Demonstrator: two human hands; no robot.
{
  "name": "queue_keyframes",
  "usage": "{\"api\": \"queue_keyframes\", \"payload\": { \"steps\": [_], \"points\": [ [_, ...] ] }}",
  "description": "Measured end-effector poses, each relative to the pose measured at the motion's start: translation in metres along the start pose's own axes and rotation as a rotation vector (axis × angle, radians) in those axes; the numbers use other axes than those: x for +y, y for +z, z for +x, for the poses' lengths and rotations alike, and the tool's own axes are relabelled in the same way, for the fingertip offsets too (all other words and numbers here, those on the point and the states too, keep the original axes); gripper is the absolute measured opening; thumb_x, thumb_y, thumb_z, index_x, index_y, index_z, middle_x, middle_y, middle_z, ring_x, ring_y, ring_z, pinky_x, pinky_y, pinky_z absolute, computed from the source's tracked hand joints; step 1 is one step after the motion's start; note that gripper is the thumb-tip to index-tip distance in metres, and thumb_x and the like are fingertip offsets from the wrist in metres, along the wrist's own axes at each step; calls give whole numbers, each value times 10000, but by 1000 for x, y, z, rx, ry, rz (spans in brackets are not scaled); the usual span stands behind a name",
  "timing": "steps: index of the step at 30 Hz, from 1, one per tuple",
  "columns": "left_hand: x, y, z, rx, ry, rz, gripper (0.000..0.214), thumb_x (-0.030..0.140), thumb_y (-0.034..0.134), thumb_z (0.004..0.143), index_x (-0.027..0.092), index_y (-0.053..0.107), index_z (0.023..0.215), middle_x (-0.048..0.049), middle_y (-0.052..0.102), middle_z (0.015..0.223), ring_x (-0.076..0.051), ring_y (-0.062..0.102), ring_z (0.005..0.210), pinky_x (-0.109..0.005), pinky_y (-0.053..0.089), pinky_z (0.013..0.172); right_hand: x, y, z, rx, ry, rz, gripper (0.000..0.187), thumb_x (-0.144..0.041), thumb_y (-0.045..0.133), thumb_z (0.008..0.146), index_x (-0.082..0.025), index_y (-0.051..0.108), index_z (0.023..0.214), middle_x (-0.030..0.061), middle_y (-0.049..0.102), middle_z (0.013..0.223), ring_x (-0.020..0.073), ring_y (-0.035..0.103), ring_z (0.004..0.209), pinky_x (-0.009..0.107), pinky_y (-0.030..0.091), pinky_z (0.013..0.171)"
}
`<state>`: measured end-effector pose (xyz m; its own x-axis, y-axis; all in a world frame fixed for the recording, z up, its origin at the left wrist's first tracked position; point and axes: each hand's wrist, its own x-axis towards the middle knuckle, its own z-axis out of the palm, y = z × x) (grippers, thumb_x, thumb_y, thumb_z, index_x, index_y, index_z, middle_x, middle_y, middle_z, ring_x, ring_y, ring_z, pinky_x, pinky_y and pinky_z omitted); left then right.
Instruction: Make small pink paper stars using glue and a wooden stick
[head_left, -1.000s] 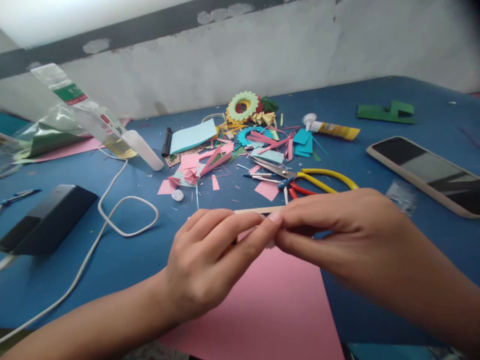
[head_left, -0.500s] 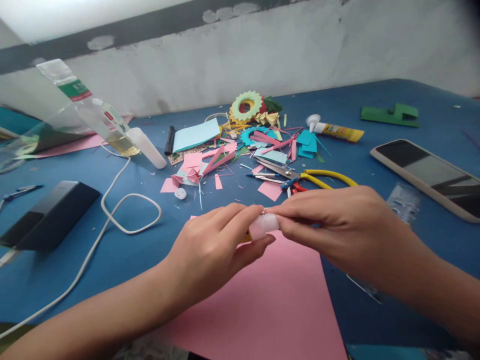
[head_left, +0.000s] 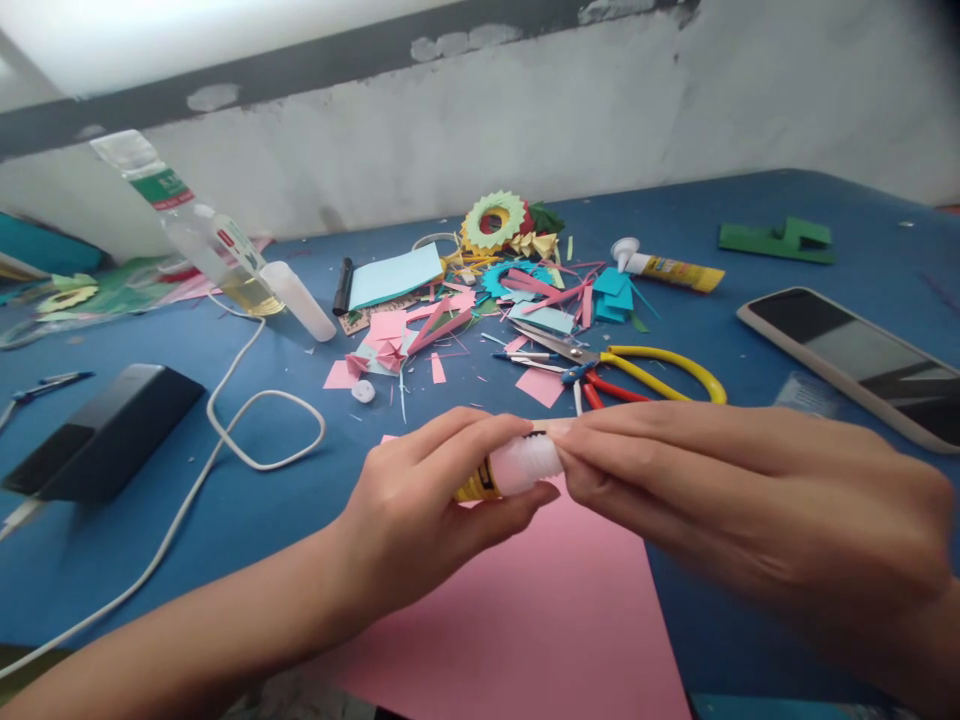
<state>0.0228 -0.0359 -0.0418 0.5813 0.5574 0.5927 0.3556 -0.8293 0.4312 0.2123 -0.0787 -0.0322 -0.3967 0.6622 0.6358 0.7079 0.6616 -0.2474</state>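
Observation:
My left hand (head_left: 427, 490) is wrapped round a small glue bottle (head_left: 525, 465) with a yellow label and a whitish, ridged neck. The bottle lies tilted on its side, neck pointing right. At that neck end, the fingertips of my right hand (head_left: 720, 490) are pinched together; whether they grip a cap or the tip itself is hidden. Below both hands lies a sheet of pink paper (head_left: 517, 620). Just beyond them are scissors (head_left: 577, 355) with a yellow handle and a red handle.
Coloured paper scraps (head_left: 435, 325) and rosettes (head_left: 493, 222) are heaped at the back. A yellow glue tube (head_left: 675, 272) and a phone (head_left: 862, 350) lie to the right. On the left are a clear bottle (head_left: 214, 250), a dark stand (head_left: 105, 430) and a looped white cable (head_left: 225, 430).
My right hand has turned about the bottle's neck, its back dropping lower and its fingers extending straighter. More of the bottle's yellow label shows in my left hand.

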Motion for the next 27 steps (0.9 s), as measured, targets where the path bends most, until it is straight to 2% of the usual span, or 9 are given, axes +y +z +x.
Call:
{"api": "queue_keyframes", "payload": {
  "steps": [4, 6, 8, 11, 14, 18, 22, 27],
  "points": [
    [2, 0, 1, -2, -35, -54, 223, 224, 678, 754, 93, 617, 924, -80, 672, 818, -108, 620, 676, -162, 488, 601, -1, 0, -7, 91, -34, -72, 188, -123, 494, 857, -253, 591, 952, 1, 707, 840, 127, 641, 702, 231, 510, 586],
    [2, 0, 2, -10, -51, -95, 228, 228, 686, 746, 97, 615, 919, -78, 671, 811, -111, 618, 681, -165, 492, 605, -1, -2, -4, 96, 2, -107, 133, -176, 492, 871, -260, 585, 917, -3, 703, 824, 124, 638, 689, 226, 508, 584],
    [2, 0, 2, -17, -52, -142, 238, 231, 692, 742, 101, 609, 923, -74, 667, 802, -112, 614, 683, -168, 492, 609, -1, -6, 1, 34, 39, -64, 115, -211, 497, 869, -261, 592, 829, -12, 697, 786, 115, 631, 648, 223, 505, 578],
    [1, 1, 2, -30, -32, -223, 263, 254, 696, 741, 104, 599, 933, -76, 661, 796, -110, 602, 667, -173, 491, 597, 0, -12, 11, -44, 60, 120, 133, -140, 556, 790, -250, 597, 728, -33, 679, 711, 93, 605, 575, 201, 492, 541],
    [1, 0, 3, -52, 1, -291, 269, 277, 694, 745, 115, 592, 934, -82, 666, 806, -113, 601, 673, -178, 493, 591, 2, -16, 16, -86, 167, 347, 156, -75, 581, 709, -227, 578, 678, -43, 637, 647, 88, 588, 568, 186, 478, 520],
    [2, 0, 3, -69, 28, -321, 294, 312, 692, 743, 112, 591, 934, -85, 663, 778, -121, 600, 661, -186, 496, 584, 5, -17, 18, -247, 274, 607, 162, -49, 546, 696, -208, 552, 668, -52, 587, 623, 85, 568, 600, 183, 470, 547],
    [3, 0, 3, -77, 38, -329, 299, 318, 682, 752, 114, 590, 950, -90, 667, 789, -125, 609, 669, -180, 497, 567, 5, -19, 19, -328, 290, 684, 193, -15, 507, 678, -203, 548, 681, -50, 582, 637, 81, 554, 606, 179, 456, 549],
    [3, -2, 3, -76, 21, -358, 298, 344, 673, 758, 138, 595, 958, -85, 671, 798, -126, 609, 658, -184, 494, 544, 4, -22, 17, -333, 320, 714, 188, -34, 520, 700, -220, 525, 680, -65, 531, 609, 75, 526, 576, 170, 450, 537]
  ]
}}
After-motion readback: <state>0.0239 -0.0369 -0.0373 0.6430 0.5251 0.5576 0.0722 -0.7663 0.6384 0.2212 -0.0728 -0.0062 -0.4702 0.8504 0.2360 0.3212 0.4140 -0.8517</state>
